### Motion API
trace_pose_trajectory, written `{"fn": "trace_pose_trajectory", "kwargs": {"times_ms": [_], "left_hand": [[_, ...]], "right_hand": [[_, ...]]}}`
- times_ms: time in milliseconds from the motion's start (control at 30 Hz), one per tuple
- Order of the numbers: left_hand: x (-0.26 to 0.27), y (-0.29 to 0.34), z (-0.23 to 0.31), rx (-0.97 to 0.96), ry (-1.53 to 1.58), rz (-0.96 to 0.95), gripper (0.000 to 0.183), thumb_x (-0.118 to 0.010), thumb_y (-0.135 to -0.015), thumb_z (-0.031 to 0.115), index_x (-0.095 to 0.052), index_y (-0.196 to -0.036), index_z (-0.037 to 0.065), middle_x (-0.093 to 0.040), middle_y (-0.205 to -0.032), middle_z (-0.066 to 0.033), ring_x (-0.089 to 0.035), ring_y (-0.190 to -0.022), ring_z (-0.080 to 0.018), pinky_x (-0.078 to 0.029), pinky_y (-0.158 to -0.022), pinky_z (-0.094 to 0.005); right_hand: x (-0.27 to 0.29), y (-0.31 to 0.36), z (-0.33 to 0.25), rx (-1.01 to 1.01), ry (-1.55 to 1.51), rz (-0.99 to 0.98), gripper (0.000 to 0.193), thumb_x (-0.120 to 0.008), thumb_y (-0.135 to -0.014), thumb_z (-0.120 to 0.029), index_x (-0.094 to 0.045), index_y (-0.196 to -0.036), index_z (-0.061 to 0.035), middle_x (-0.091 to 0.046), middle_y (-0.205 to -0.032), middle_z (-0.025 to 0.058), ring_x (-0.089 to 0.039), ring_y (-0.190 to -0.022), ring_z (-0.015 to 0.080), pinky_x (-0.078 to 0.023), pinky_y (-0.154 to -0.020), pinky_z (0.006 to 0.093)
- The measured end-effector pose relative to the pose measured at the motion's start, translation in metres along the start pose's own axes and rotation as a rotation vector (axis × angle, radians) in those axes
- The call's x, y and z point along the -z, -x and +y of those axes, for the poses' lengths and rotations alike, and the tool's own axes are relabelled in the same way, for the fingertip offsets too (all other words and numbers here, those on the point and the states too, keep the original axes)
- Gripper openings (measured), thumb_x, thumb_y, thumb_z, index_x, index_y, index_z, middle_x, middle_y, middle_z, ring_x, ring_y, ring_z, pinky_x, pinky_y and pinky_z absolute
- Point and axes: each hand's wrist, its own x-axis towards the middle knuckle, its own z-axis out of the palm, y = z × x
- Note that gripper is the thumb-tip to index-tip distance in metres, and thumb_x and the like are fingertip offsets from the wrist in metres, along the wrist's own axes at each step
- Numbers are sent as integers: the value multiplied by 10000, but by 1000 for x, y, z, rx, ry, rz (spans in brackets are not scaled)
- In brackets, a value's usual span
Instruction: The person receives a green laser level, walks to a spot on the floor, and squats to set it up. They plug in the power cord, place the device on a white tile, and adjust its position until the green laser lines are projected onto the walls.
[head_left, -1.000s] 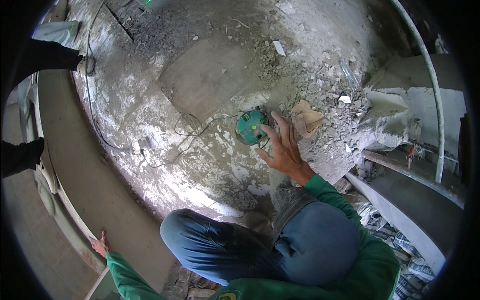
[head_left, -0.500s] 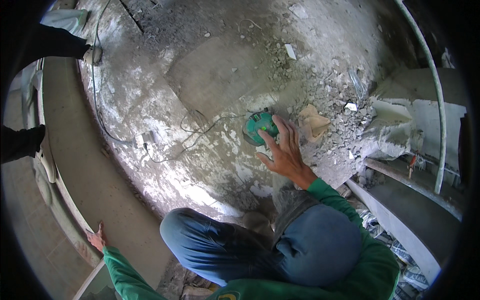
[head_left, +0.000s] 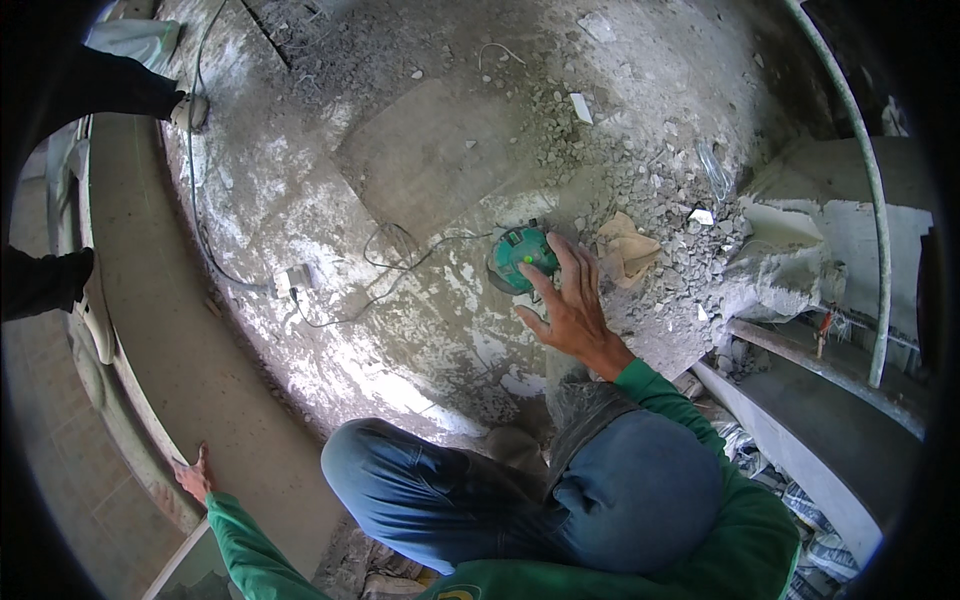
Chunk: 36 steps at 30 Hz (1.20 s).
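Note:
On the dusty floor stands a rounded green laser level (head_left: 515, 262), with a small lit green button on top and a thin cable. My right hand (head_left: 575, 305) lies over its right side, fingers spread. The index fingertip is at its top by the lit button, and the thumb points left below it. Away to the lower left, my left hand (head_left: 197, 474) rests at the outer edge of a long grey ledge (head_left: 215, 385), fingers apart with nothing in them.
The cable runs to a white socket block (head_left: 292, 278) on a grey cord. Rubble (head_left: 665, 225) and a crumpled tan scrap (head_left: 628, 248) lie to the right, near a metal pole (head_left: 878, 200). Another person's legs (head_left: 110, 92) straddle the ledge at upper left. My knees are below.

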Motion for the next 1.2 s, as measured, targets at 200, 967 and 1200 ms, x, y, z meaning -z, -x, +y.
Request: {"fn": "trace_pose_trajectory", "kwargs": {"times_ms": [200, 967, 1200], "left_hand": [[-10, -4, -10, -78, 14, 52, 1252, -895, -751, 664, -351, -1663, 1, -444, -1649, -271, -404, -1536, -438, -364, -1275, -523], [-4, 7, -3, -50, 18, 53, 1259, -884, -734, 703, -368, -1656, 18, -464, -1627, -269, -416, -1525, -435, -384, -1261, -529], [3, 10, 3, 34, 29, -5, 1243, -899, -750, 646, -361, -1655, -14, -436, -1660, -263, -391, -1544, -430, -346, -1288, -509]], "right_hand": [[-1, -3, -2, -7, 21, 2, 761, -875, -874, -346, -551, -1540, -171, -305, -1652, 269, -339, -1496, 499, -289, -1185, 712], [3, -5, -6, 10, 56, -36, 698, -869, -889, -305, -572, -1510, -185, -326, -1637, 301, -362, -1479, 541, -293, -1147, 773], [6, -7, -10, -40, 57, -78, 684, -863, -896, -313, -578, -1504, -182, -309, -1668, 297, -329, -1516, 533, -258, -1168, 788]]}}
